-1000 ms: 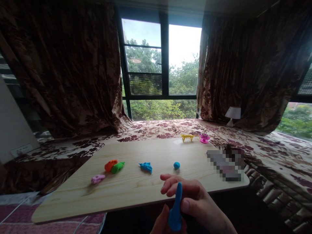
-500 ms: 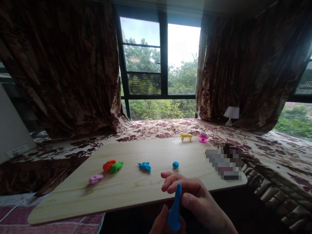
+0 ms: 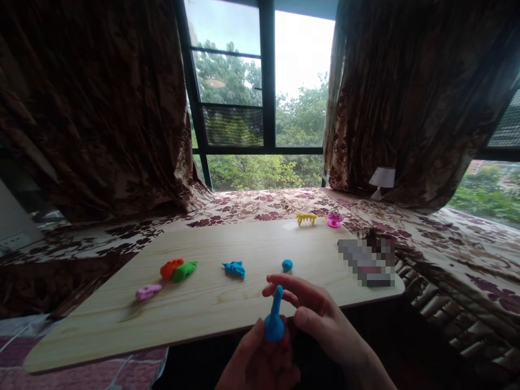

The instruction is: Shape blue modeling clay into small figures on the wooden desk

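My left hand (image 3: 254,357) is closed around the round base of a blue modelling clay piece (image 3: 274,326), whose thin stem points upward. Just to the right, my right hand (image 3: 314,306) is open, with its fingers curved and apart; its fingertips reach behind the stem, and I cannot tell whether they touch it. Past my fingertips, a blue clay ball (image 3: 287,265) rests on the wooden table (image 3: 195,309). Left of the ball lies a jagged blue clay lump (image 3: 234,269).
Orange clay (image 3: 171,268), green clay (image 3: 185,271) and pink clay (image 3: 148,292) sit on the table's left side. A yellow clay figure (image 3: 306,219) and a pink clay piece (image 3: 335,219) stand at the back edge. A blurred-out object (image 3: 368,262) lies at right. Beyond is a small lamp (image 3: 382,177).
My left hand has come up and left with the blue clay piece, showing more of the hand. My right hand has shifted slightly up. The whole view has tilted down a little.
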Action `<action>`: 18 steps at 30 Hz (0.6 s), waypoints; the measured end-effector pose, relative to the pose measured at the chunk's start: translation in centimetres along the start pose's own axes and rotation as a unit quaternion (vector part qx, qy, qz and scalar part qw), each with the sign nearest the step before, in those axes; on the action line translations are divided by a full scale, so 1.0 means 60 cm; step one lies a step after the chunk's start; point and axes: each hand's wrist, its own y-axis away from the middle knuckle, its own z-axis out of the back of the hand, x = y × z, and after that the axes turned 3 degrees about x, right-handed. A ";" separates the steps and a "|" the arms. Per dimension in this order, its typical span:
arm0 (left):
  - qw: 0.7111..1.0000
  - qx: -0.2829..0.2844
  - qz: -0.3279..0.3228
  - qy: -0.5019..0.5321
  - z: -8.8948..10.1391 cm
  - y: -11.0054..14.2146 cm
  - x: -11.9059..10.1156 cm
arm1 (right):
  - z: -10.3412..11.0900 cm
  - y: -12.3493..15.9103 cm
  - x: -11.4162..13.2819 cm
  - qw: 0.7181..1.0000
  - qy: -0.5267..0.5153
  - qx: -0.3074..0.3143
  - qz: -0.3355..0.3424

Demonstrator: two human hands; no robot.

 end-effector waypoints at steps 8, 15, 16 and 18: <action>0.996 -0.063 -0.062 -0.028 -0.009 -0.056 -0.027 | 0.028 -0.007 -0.025 0.978 0.198 -0.062 -0.005; 0.992 -0.067 -0.069 -0.079 -0.016 -0.111 -0.025 | 0.067 -0.016 -0.033 0.970 0.220 -0.098 0.035; 0.991 -0.076 -0.071 -0.089 -0.016 -0.119 -0.025 | 0.073 -0.017 -0.036 0.969 0.224 -0.102 0.034; 0.985 -0.096 -0.078 -0.118 -0.016 -0.133 -0.027 | 0.088 -0.020 -0.043 0.966 0.233 -0.109 0.030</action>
